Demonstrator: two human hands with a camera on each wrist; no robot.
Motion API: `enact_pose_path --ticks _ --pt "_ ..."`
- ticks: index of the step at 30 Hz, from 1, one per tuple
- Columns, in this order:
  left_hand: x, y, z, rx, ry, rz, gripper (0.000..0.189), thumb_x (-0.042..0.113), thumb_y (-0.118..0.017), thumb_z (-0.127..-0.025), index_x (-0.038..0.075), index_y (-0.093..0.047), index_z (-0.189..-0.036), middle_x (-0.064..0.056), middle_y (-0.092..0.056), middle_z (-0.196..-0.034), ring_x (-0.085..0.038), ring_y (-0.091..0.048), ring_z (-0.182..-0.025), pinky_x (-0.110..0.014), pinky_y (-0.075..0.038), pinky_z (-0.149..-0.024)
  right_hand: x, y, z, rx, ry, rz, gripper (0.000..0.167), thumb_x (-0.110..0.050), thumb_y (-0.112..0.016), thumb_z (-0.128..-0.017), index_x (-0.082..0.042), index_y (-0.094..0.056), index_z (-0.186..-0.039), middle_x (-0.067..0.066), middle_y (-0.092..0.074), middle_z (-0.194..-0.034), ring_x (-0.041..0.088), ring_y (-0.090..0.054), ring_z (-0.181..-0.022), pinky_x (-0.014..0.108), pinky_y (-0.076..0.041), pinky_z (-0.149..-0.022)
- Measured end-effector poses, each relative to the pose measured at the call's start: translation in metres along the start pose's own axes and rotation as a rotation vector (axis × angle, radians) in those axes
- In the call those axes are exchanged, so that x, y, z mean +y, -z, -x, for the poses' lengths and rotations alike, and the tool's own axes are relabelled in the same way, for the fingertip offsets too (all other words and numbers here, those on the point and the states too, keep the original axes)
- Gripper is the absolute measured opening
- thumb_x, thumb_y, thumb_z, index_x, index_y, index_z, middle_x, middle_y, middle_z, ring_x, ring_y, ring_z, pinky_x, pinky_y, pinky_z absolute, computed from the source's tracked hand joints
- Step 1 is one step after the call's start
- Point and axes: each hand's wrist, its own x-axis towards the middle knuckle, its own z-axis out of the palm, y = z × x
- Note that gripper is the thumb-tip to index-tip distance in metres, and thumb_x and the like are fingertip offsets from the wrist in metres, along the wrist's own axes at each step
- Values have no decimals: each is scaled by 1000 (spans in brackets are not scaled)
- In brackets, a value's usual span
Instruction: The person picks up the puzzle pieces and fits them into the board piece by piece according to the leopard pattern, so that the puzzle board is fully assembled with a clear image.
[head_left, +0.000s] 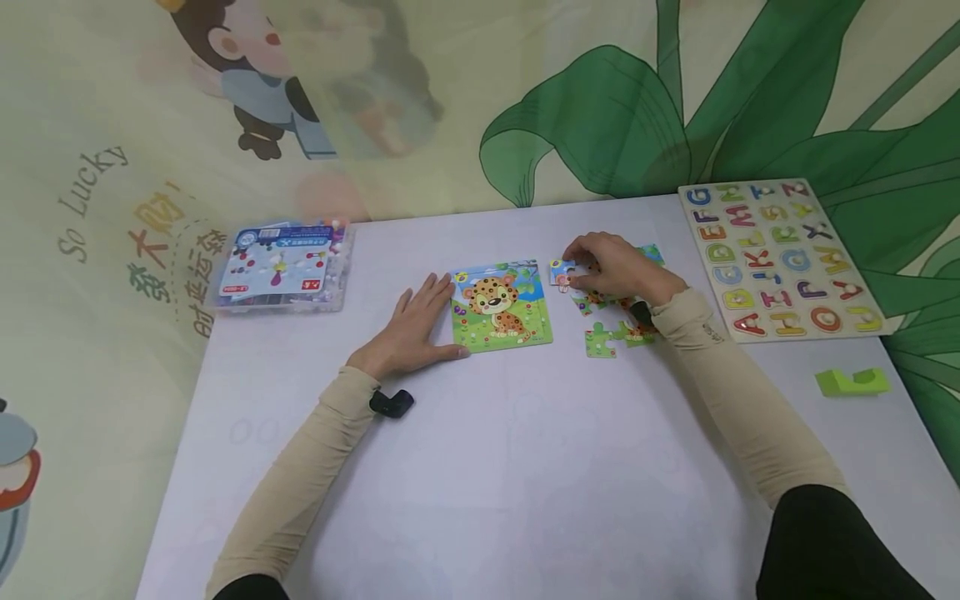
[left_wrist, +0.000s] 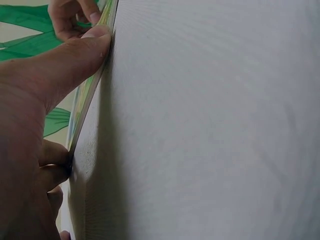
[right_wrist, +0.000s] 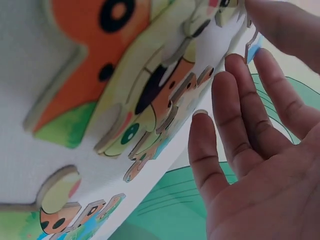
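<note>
A square leopard picture board [head_left: 501, 307] lies on the table in front of me. My left hand [head_left: 411, 329] is spread at its left side, fingertips on the left edge and thumb at the near left corner. In the left wrist view the left thumb [left_wrist: 75, 62] presses against the board's edge. My right hand [head_left: 618, 265] pinches a jigsaw piece [head_left: 560, 273] with a blue corner between thumb and fingers, just right of the board. Under and around that hand lie loose jigsaw pieces [head_left: 600, 342], partly hidden by it; the right wrist view shows several spotted orange ones [right_wrist: 75, 100].
A clear plastic box [head_left: 281, 267] with a printed blue label stands at the back left. At the back right lies a wooden alphabet board [head_left: 783, 260], with a green notched block [head_left: 852, 382] nearer to me. A printed curtain [head_left: 465, 100] hangs behind the table.
</note>
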Motion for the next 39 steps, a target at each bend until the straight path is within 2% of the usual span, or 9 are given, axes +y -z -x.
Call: enact_pose_path --ticks 5,13,22,27,39 --pt "-2 -1 1 6 7 -12 113 58 -75 -93 5 -10 -171 -8 0 -181 -29 7 -167 -58 5 -133 -2 -1 -1 0 16 7 45 -17 -83 -93 -1 -69 -133 18 -69 -123 32 -58 -104 49 -48 -94" --pt "-2 -1 1 17 -4 -7 113 57 -75 -94 6 -10 -171 -7 0 -181 -28 7 -167 -57 6 -133 -2 1 1 11 -10 -21 46 -13 -81 -95 2 -67 -135 20 -68 -123 34 -62 -109 50 -52 -98" --pt "-3 0 -1 30 -5 -12 111 56 -77 -92 5 -17 -170 -7 -4 -181 -27 6 -168 -58 4 -134 -10 -3 -5 56 76 -108 44 -11 -78 -97 2 -65 -137 21 -65 -130 37 -63 -117 54 -54 -101" --pt "-2 1 -1 42 -13 -27 110 57 -79 -91 5 -22 -169 -7 -6 -181 -27 5 -168 -59 2 -134 -26 -12 -17 74 88 -133 42 -12 -81 -95 0 -69 -135 18 -66 -130 35 -64 -118 53 -51 -103" --pt "-1 1 -3 51 -28 -17 110 57 -82 -88 4 -27 -167 -8 -12 -180 -28 3 -168 -60 0 -134 -72 -42 -51 -31 168 -176 40 -16 -79 -98 -1 -71 -133 17 -69 -126 32 -65 -112 48 -54 -101"
